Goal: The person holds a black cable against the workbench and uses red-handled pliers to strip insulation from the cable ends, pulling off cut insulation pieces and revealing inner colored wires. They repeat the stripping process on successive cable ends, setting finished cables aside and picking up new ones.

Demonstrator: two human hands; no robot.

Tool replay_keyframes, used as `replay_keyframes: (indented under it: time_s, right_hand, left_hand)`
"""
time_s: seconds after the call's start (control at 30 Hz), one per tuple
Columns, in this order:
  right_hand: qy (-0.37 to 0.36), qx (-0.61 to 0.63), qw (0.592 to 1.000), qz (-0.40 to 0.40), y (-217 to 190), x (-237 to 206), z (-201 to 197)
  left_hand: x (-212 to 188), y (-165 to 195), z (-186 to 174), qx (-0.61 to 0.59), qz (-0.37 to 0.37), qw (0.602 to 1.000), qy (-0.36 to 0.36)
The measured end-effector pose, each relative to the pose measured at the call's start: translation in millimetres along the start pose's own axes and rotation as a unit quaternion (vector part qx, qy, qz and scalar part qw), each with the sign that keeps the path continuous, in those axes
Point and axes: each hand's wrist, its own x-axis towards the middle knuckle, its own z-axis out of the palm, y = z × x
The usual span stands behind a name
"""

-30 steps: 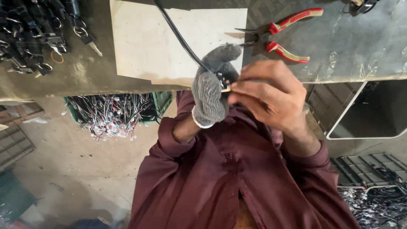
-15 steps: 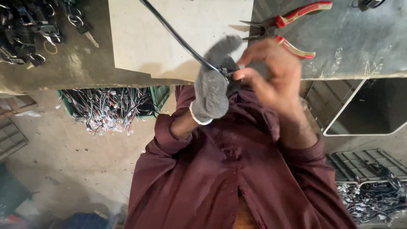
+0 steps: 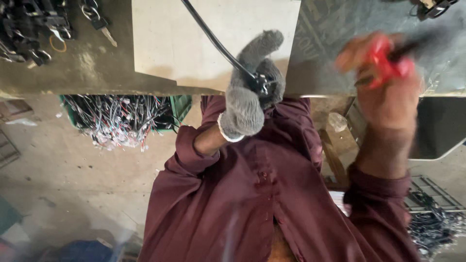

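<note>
A black cable (image 3: 213, 41) is held in the left hand (image 3: 247, 97), which is covered by a grey knitted glove. The grip of this hand is closed around the near end of the cable, just above the edge of the bench (image 3: 87, 77), in front of the maroon shirt (image 3: 252, 204). At this end a small dark connector with bare metal parts (image 3: 261, 83) is seen between the gloved fingers. The cable's long axis runs diagonally: from the glove it goes up and to the left over a pale board (image 3: 194, 48) and leaves the picture at the top, so the worked end points toward the person.

The right hand (image 3: 383, 92) is bare and blurred. Its grip is closed on red-handled pliers (image 3: 388, 60), which are lifted above the bench and kept well apart from the cable end.

As a judgement, the cable is already taken and presented, and the tool is already taken; the work on the connector itself is not yet begun. A green crate of loose wires (image 3: 121, 116) is seen under the bench.
</note>
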Motion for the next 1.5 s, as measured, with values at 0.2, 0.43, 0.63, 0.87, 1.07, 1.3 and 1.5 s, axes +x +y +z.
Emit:
replay_keyframes:
  time_s: [0.2,0.43,0.63,0.87,1.07,1.3,1.5]
  right_hand:
    - [0.058,-0.401,0.910,-0.092,-40.9,8.9,-18.0]
    - [0.096,-0.509,0.815,-0.258,-39.0,8.4,-28.3]
    - [0.068,-0.586,0.745,-0.311,-76.4,24.6,-41.8]
    - [0.039,-0.707,0.619,-0.341,-91.8,31.3,-56.7]
    - [0.113,-0.592,0.778,-0.176,-70.3,12.6,-14.5]
    - [0.111,-0.501,0.858,-0.029,-44.8,-33.5,37.3]
    - [0.123,-0.438,0.890,-0.030,2.9,-21.6,19.9]
  left_hand:
    - [22.9,-13.1,-36.0,-0.194,-0.092,0.977,0.013]
    - [6.8,-10.9,-18.8,-0.079,-0.051,0.996,0.004]
    - [-17.8,1.1,40.9,0.292,0.075,0.953,-0.034]
    - [-22.2,41.4,103.7,0.596,0.086,0.771,-0.208]
    - [-10.9,27.3,97.7,0.794,0.339,0.488,-0.125]
    - [-7.1,21.4,78.9,0.818,0.370,0.436,-0.065]
    - [-11.9,12.4,3.3,0.690,0.206,0.680,-0.142]
